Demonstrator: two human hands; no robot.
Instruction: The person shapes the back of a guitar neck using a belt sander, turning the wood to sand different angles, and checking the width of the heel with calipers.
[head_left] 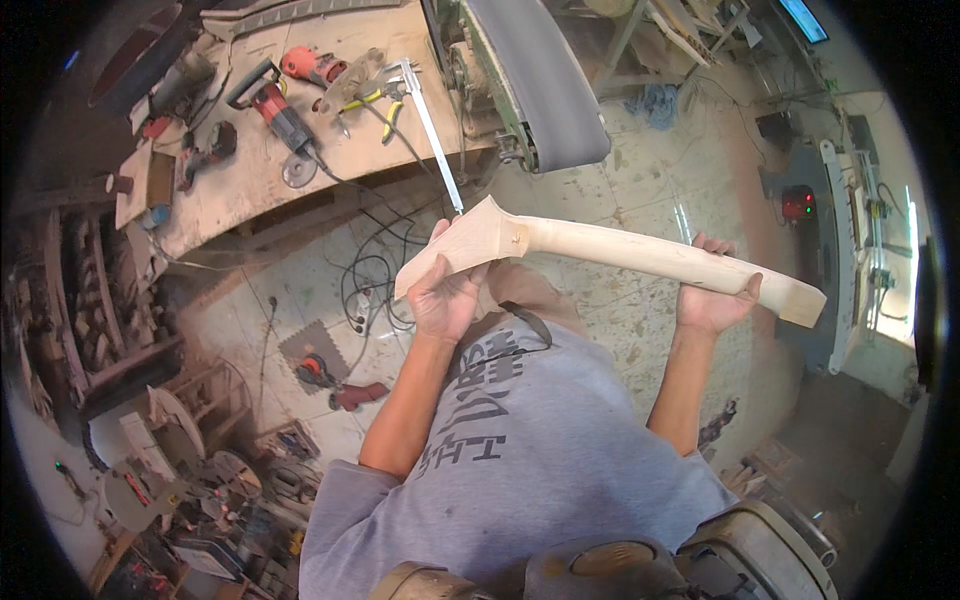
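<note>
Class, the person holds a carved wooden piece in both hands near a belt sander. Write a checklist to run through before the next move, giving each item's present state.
1. Left hand grips the wide end of the wooden piece: ok.
2. Right hand supports the narrow end from below: ok.
3. Piece apart from the sander belt: ok.
4. Belt running or stopped: cannot tell.
5. Floor free of cables underfoot: not ok.
6. Workbench tidy of tools: not ok.
</note>
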